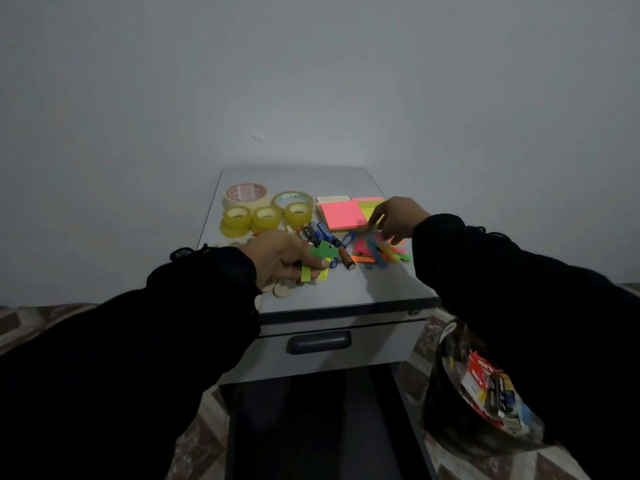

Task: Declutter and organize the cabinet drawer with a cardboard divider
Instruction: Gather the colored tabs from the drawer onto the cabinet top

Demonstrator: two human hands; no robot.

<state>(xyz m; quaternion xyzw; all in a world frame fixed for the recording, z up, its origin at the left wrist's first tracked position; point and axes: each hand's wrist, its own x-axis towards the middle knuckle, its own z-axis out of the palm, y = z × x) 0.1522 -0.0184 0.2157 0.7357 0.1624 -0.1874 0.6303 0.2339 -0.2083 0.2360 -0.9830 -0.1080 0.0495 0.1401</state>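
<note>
Two hands work above the cabinet top (346, 289): your left hand (280, 259) curls around green paper strips (317, 265). Your right hand (394, 216), fingers loosely spread, touches the scattered coloured strips (381, 252) beside the sticky-note pads (341, 213). Below, the drawer (322, 344) sits shut.

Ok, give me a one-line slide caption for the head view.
Sorting on the cabinet top: left hand grips green paper strips, right hand reaches over sticky notes.

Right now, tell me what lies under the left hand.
The left hand grips green paper strips. Pale round pieces peek from beneath it on the cabinet top. Anything further under the palm is covered.
</note>
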